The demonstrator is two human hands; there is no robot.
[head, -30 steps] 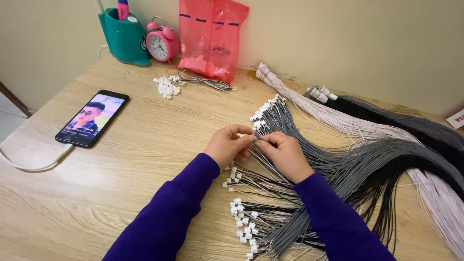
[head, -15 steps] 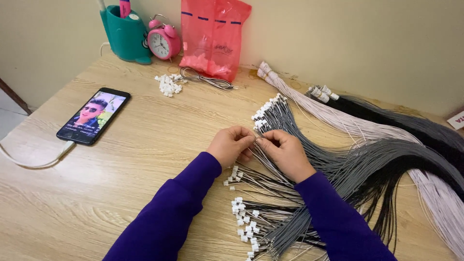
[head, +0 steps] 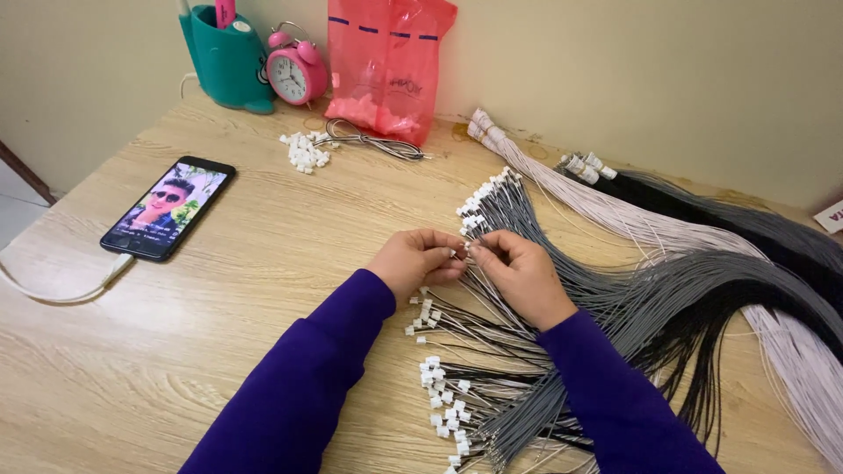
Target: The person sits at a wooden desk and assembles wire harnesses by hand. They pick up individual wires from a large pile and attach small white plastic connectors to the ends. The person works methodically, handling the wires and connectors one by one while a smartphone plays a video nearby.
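Near the table's middle, a small white connector on a grey wire is pinched between the left hand and right hand, fingertips pressed together. A slip could be caused by the tangled bundles close beside it. Counted: one phone, one pink clock, one red bag, one loose connector pile.

Both forearms, sleeved in purple, are stretched forward and angled inward. The left hand and the right hand are brought together fingertip to fingertip, knuckles upward, with fingers curled and pinched at the point where they meet.
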